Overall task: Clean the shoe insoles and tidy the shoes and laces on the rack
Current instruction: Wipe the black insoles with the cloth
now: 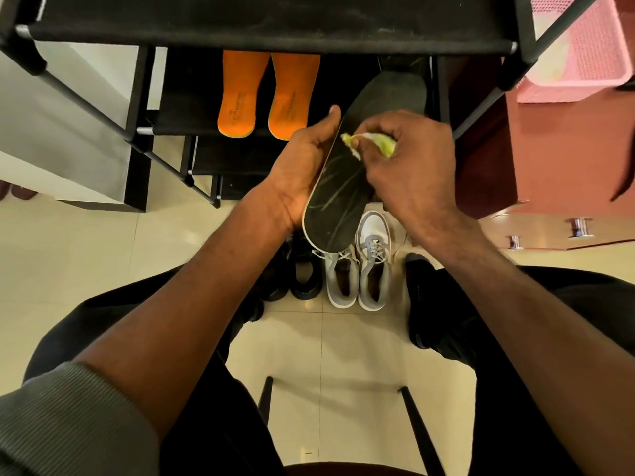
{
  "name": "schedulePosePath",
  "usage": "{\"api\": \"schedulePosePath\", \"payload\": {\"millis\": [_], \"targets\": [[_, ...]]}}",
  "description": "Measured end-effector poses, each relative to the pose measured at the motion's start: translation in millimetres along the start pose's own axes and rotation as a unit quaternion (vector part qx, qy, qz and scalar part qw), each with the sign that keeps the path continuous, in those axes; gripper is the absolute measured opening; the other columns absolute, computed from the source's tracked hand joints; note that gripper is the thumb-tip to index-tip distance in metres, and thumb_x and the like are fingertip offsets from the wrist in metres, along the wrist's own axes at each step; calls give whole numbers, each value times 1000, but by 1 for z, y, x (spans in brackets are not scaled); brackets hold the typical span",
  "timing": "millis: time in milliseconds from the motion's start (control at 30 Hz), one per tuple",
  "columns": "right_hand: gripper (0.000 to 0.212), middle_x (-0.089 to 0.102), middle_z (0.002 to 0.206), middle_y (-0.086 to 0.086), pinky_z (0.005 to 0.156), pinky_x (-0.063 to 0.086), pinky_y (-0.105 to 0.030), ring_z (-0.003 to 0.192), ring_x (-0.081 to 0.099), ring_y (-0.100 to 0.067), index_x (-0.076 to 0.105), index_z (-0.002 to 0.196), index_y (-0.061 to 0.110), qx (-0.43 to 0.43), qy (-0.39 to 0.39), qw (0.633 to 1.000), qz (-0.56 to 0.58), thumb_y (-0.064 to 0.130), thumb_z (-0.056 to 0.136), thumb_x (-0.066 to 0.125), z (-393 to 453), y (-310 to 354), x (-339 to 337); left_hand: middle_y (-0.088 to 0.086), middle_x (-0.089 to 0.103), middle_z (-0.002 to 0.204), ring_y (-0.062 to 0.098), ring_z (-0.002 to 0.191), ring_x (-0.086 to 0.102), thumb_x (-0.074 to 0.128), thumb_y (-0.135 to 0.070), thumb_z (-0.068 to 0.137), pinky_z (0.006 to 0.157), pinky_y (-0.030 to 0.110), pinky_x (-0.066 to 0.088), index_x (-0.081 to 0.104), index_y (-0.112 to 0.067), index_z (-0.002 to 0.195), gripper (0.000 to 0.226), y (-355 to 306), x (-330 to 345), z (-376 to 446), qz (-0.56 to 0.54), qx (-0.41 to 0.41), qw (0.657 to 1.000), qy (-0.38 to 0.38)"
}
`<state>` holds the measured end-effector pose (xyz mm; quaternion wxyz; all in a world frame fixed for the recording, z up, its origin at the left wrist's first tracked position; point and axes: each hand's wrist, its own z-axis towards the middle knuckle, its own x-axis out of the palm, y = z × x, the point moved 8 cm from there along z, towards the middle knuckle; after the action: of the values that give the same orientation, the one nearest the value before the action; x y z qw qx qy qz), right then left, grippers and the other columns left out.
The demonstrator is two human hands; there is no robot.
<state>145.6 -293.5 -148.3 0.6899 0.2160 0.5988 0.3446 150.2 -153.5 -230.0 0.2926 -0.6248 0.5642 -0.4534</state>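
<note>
On the left, two orange insoles (266,97) lie side by side on a middle shelf of the black shoe rack (261,25), out of their shoes; whether they are already cleaned cannot be told. Next, the left hand (302,163) grasps a black insole (338,197) along its left edge, thumb up by the toe end, holding it tilted over the floor. Pale streaks show on its surface, so this insole looks to be mid-wipe. The right hand (409,166) is clenched round a yellow-green cloth (376,142) and presses it against the upper part of the insole. Below, on the floor tiles, stand a pair of black shoes (299,273) and, just beside them, grey-and-white sneakers (357,269) with laces loosely tied. I judge the task roughly midway: cleaning is under way, while the shoes, laces and insoles have yet to go back onto the rack.
</note>
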Motion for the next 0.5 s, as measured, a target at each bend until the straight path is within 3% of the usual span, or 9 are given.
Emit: {"api": "schedulePosePath", "payload": {"millis": [67, 100, 300, 433, 500], "targets": [[10, 75, 95, 13, 64, 63, -43, 75, 73, -13, 79, 99, 33, 43, -11, 999, 23, 34, 90, 75, 4, -10, -5, 6, 51, 142, 21, 142, 49, 59, -54, 96, 109, 30, 48, 46, -12, 146, 67, 5, 7, -5, -15, -9, 1000, 8], [10, 75, 94, 12, 62, 63, -43, 73, 73, -14, 80, 99, 33, 50, -2, 998, 29, 34, 90, 76, 5, -11, -4, 4, 51, 140, 18, 138, 53, 52, -48, 103, 107, 30, 49, 47, -13, 144, 54, 8, 14, -7, -12, -14, 1000, 24], [13, 73, 98, 11, 70, 62, -42, 83, 70, -11, 81, 101, 27, 2, 33, 999, 16, 28, 88, 77, 1, -1, 6, 4, 48, 138, 4, 115, 58, 46, -39, 107, 110, 26, 45, 32, 0, 156, 64, 4, 3, -9, 34, -5, 999, -28], [9, 70, 91, 7, 76, 57, -44, 87, 67, -14, 80, 96, 18, -83, 79, 991, 65, 21, 89, 75, -16, 29, 19, -1, 61, 107, 11, 92, 64, 42, -46, 107, 107, 45, 44, 29, 0, 158, 70, 10, 0, -11, -1, -30, 999, -44], [12, 69, 92, 7, 74, 56, -46, 88, 66, -16, 79, 98, 18, -109, 104, 987, 62, 24, 91, 72, -17, 34, 21, -3, 61, 104, 11, 91, 64, 42, -46, 107, 104, 45, 45, 28, 0, 158, 70, 9, 0, -12, -14, -31, 999, -34]]}}
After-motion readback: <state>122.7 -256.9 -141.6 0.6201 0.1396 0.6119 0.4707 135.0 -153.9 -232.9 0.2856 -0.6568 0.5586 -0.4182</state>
